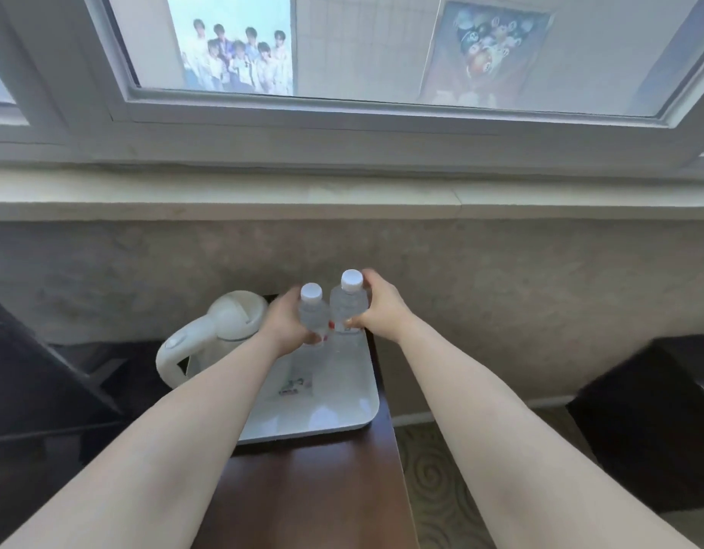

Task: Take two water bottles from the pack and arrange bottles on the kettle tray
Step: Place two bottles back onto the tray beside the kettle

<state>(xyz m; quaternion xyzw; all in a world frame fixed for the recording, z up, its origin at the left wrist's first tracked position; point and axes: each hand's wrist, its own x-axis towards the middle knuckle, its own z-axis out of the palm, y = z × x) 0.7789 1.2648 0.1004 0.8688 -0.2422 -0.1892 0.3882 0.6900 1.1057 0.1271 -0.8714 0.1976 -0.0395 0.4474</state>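
Note:
Two clear water bottles with white caps stand upright side by side at the far end of the white tray (354,402). My left hand (283,322) is wrapped around the left bottle (312,311). My right hand (382,307) grips the right bottle (348,301), which has a red-and-white label low on its body. The bottles' bases are hidden by my fingers, so I cannot tell whether they rest on the tray. A white electric kettle (219,330) stands at the tray's left side, touching distance from my left hand.
The tray lies on a narrow dark wooden table (310,489) against a beige wall under a window sill (342,200). A small printed sachet (296,386) lies on the tray. Dark furniture flanks both sides, with patterned carpet (433,481) to the right.

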